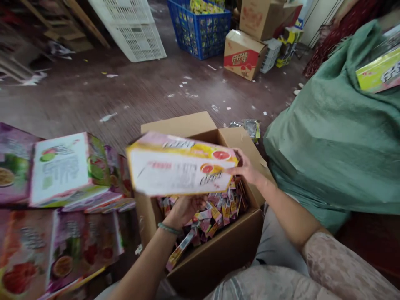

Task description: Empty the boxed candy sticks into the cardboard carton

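A printed carton box (181, 166), white with pink and yellow panels and grapefruit pictures, is held tilted over a large open cardboard box (218, 235). My right hand (245, 168) grips its right end, thumb on the near face. Beneath its lower edge is my left hand (187, 208), wearing a green bracelet; its fingers are curled and partly hidden by the printed box, seemingly supporting it from below. Many small pink and yellow stick packets (215, 214) fill the cardboard box under both hands. Motion blurs the printed box's left part.
Printed cartons (59, 171) are stacked at left. A green cloth sack (331, 137) bulges at right. Farther off are white crates (137, 37), a blue basket (200, 33) of packets and a closed cardboard carton (243, 54). Scraps litter the dark floor (150, 91).
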### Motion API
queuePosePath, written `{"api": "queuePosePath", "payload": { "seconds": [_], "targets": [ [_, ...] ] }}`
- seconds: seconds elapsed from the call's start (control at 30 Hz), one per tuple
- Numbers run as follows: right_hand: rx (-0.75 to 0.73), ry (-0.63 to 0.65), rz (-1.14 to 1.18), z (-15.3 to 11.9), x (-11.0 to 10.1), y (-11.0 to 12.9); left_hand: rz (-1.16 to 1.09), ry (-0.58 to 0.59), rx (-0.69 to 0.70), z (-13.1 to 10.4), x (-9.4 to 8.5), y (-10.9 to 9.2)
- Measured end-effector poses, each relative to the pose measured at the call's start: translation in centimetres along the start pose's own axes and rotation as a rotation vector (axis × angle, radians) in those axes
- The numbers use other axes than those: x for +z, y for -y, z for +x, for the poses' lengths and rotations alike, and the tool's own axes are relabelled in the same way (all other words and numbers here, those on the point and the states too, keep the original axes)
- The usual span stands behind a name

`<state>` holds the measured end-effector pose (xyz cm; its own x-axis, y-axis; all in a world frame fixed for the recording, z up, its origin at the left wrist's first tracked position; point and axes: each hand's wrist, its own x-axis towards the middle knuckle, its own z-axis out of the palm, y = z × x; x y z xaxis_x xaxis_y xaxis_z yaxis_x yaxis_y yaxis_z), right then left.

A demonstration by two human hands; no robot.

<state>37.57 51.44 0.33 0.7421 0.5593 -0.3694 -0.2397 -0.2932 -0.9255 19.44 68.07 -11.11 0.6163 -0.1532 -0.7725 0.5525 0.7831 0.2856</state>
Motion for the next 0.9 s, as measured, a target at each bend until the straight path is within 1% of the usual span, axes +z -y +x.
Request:
{"api": "queuePosePath", "payload": {
  "seconds": [0.07,0.13,0.23,0.3,0.33,0.4,0.43,0.47,0.5,0.53,0.57,0.6,0.63,0.67,0.7,0.73,0.77,0.8,0.87,0.9],
  "targets": [
    [0.019,-0.218,0.095,1.1,-1.9,0.1,-0.001,-0.053,-0.021,-0.2,0.7,-1.1],
    [0.024,-0.400,0.157,2.5,-4.2,0.2,-0.012,-0.125,-0.010,-0.4,1.0,-1.8],
    [0.051,-0.579,0.136,4.1,-7.5,0.0,0.034,-0.153,-0.014,-0.6,0.9,-1.8],
    [0.122,-0.635,0.091,4.4,-8.4,-0.5,0.093,-0.156,0.003,-0.9,0.8,-1.3],
    [0.155,-0.629,0.073,4.3,-8.4,-0.9,0.153,-0.170,0.036,-1.0,0.8,-1.0],
    [0.185,-0.578,0.072,3.9,-8.0,-1.9,0.311,-0.233,0.143,-1.4,0.7,-0.9],
    [0.182,-0.541,0.084,3.7,-7.7,-2.4,0.387,-0.281,0.213,-1.5,0.5,-1.3],
    [0.175,-0.520,0.108,3.7,-7.5,-2.9,0.437,-0.346,0.282,-1.6,0.0,-2.2],
    [0.173,-0.500,0.130,3.8,-7.3,-3.4,0.497,-0.433,0.372,-1.7,-0.7,-3.4],
    [0.172,-0.465,0.137,4.1,-7.2,-3.8,0.579,-0.550,0.471,-2.1,-1.7,-5.0],
    [0.172,-0.433,0.141,4.3,-7.1,-4.0,0.683,-0.698,0.561,-2.7,-2.9,-6.9],
    [0.174,-0.401,0.138,4.4,-6.8,-4.0,0.813,-0.870,0.637,-3.6,-4.1,-8.9],
    [0.180,-0.374,0.134,4.2,-6.4,-3.9,0.946,-1.049,0.675,-4.6,-5.4,-11.0],
    [0.190,-0.355,0.133,3.9,-5.9,-3.6,1.038,-1.222,0.648,-5.6,-6.7,-12.9],
    [0.204,-0.341,0.133,3.4,-5.2,-3.2,1.097,-1.358,0.582,-6.4,-8.0,-14.7],
    [0.220,-0.326,0.131,2.9,-4.4,-2.9,1.156,-1.395,0.491,-7.0,-9.3,-16.3],
    [0.233,-0.311,0.126,2.4,-3.5,-2.6,1.215,-1.351,0.392,-7.1,-10.7,-17.6],
    [0.241,-0.298,0.115,2.2,-2.6,-2.4,1.305,-1.234,0.317,-6.8,-12.1,-18.6],
    [0.237,-0.289,0.068,2.1,-0.9,-2.5,1.312,-1.215,0.096,-5.4,-14.6,-19.8],
    [0.225,-0.284,0.027,2.1,-0.3,-2.7,1.303,-1.173,0.004,-4.5,-15.7,-20.0]
  ]
}}
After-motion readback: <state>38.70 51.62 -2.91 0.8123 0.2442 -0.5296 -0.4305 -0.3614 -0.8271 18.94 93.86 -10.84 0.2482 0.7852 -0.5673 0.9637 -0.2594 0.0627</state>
